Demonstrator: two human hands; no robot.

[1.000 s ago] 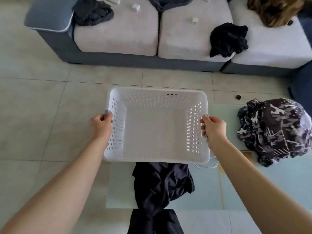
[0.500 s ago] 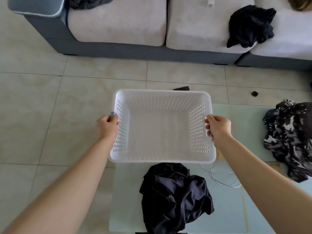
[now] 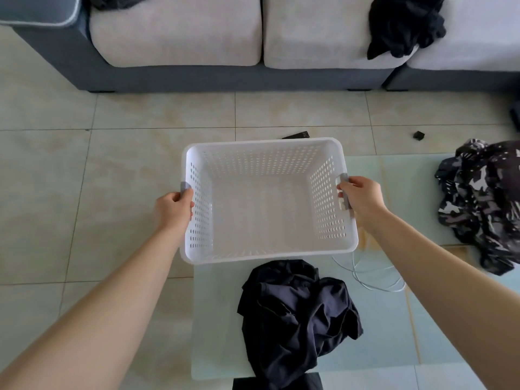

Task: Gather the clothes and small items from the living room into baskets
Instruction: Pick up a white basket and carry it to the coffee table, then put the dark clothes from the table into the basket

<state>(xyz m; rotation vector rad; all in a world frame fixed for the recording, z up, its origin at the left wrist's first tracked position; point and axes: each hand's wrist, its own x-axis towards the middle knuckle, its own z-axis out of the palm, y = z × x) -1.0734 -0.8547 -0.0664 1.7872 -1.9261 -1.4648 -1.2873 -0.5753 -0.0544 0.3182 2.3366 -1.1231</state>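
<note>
An empty white perforated basket (image 3: 267,249) is held over the far left corner of a glass table (image 3: 394,319). My left hand (image 3: 173,208) grips its left handle and my right hand (image 3: 361,197) grips its right handle. A crumpled dark navy garment (image 3: 295,313) lies on the table just in front of the basket. A black-and-white camouflage garment (image 3: 484,204) is heaped at the table's right. Another black garment (image 3: 405,26) hangs over the sofa seat's front edge.
A grey sofa (image 3: 225,77) with light cushions runs along the far side. On the tiled floor lie a flat black item (image 3: 297,134) behind the basket and a small black cube (image 3: 418,134). A thin white cable (image 3: 374,277) is coiled on the table.
The view has tilted down and drawn back, so the sofa sits higher in frame. The basket stays gripped in both hands; the black item behind it has come into sight.
</note>
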